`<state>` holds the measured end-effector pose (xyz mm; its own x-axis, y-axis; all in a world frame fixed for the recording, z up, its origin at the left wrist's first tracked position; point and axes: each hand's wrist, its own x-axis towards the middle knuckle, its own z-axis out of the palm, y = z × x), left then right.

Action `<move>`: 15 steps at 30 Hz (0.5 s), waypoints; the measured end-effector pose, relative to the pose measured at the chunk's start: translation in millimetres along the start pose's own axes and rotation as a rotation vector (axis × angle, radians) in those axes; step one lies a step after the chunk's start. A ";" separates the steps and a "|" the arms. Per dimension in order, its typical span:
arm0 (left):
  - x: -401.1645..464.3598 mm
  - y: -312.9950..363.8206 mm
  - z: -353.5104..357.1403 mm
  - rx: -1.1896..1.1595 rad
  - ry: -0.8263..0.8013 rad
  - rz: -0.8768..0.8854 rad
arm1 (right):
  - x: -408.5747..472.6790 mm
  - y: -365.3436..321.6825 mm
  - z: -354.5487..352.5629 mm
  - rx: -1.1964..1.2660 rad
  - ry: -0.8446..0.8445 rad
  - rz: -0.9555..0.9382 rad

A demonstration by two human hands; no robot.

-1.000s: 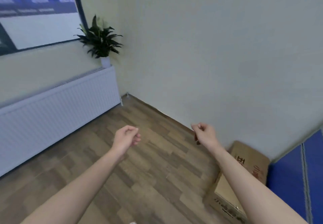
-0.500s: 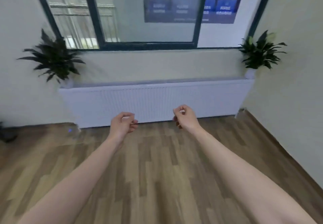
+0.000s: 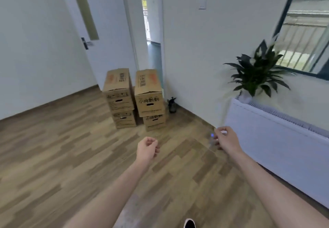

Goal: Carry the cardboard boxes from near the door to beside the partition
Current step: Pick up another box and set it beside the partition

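Two stacks of brown cardboard boxes stand on the wood floor by the door. The left stack point(image 3: 119, 99) is two boxes high, and so is the right stack point(image 3: 150, 99). Both stacks sit well ahead of my hands. My left hand point(image 3: 146, 149) is loosely curled with nothing in it, held out over the floor. Further right, beside the radiator, my right hand point(image 3: 226, 139) is curled the same way and also holds nothing. The partition is out of view.
A white door point(image 3: 99, 31) with a dark handle stands ajar behind the boxes. A white radiator point(image 3: 277, 142) runs along the right wall with a potted plant point(image 3: 256, 76) on top. A small dark object point(image 3: 171, 104) sits in the corner. My shoe tip point(image 3: 189, 223) shows at the bottom.
The view has swung left, from the partition corner with a box, past the window and radiator, to the door and the stacked boxes. Both hands stay curled and hold nothing.
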<state>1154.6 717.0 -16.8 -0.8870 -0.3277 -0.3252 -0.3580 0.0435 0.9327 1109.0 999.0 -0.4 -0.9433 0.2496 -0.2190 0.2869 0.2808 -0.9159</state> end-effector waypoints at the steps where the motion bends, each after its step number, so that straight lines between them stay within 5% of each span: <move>1: 21.4 3.7 -13.7 -0.015 0.048 -0.018 | 21.7 -9.4 27.0 -0.010 -0.031 -0.014; 15: 387.1 102.3 -109.0 -0.063 0.334 -0.134 | 351.1 -172.0 303.6 -0.233 -0.314 -0.024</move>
<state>806.4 491.8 -30.2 -0.6854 -0.6171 -0.3865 -0.4370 -0.0760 0.8963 677.8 756.9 -21.9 -0.9452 -0.0451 -0.3235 0.2602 0.4949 -0.8291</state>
